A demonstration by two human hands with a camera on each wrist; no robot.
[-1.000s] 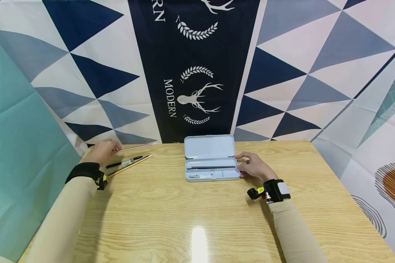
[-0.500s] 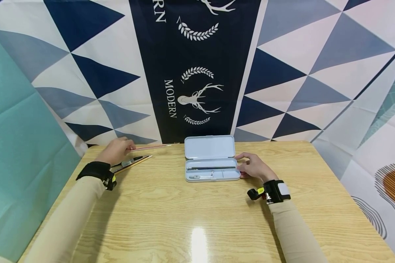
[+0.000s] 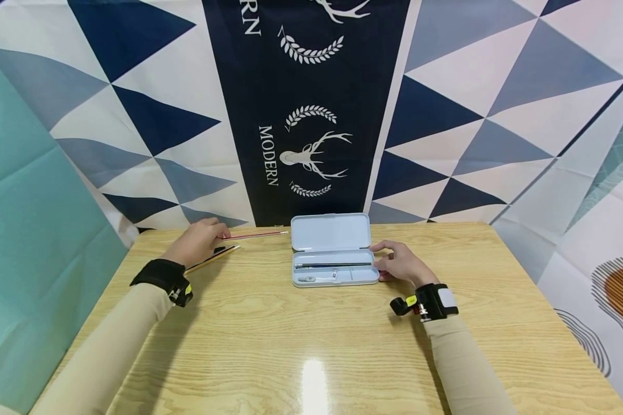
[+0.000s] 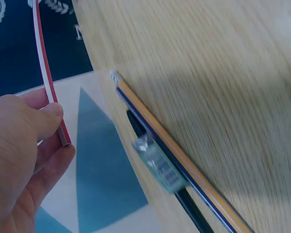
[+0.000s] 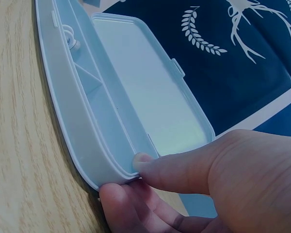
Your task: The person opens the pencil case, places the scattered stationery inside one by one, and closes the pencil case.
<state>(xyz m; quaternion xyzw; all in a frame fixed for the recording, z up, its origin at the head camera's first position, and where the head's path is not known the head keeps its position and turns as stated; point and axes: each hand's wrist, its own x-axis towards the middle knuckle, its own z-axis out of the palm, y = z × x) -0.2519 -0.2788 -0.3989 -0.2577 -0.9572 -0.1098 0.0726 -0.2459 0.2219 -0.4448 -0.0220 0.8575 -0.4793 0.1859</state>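
Note:
My left hand (image 3: 199, 239) pinches one end of a red-and-white striped pencil (image 3: 259, 235) between thumb and fingers. The pencil's far end points right, close to the light blue pencil case (image 3: 330, 230), which stands with its lid raised. In the left wrist view, a yellow pencil (image 4: 169, 143), a dark blue pencil (image 4: 177, 167) and a dark pen (image 4: 191, 208) with a barcode label (image 4: 160, 165) lie beside that hand. My right hand (image 3: 402, 264) grips the case's right end; in the right wrist view its thumb (image 5: 169, 170) presses over the rim, with fingers outside the wall.
A dark slim pencil or brush (image 3: 332, 265) lies in the case's rear compartment. A small grey-white tool (image 3: 307, 279) sits in the front one, split by a divider (image 5: 87, 76). The patterned cloth (image 3: 311, 86) rises behind the wooden table (image 3: 270, 346).
My left hand has moved right along the table's back edge with the striped pencil, bringing its tip near the case. The right hand and the case have stayed in place.

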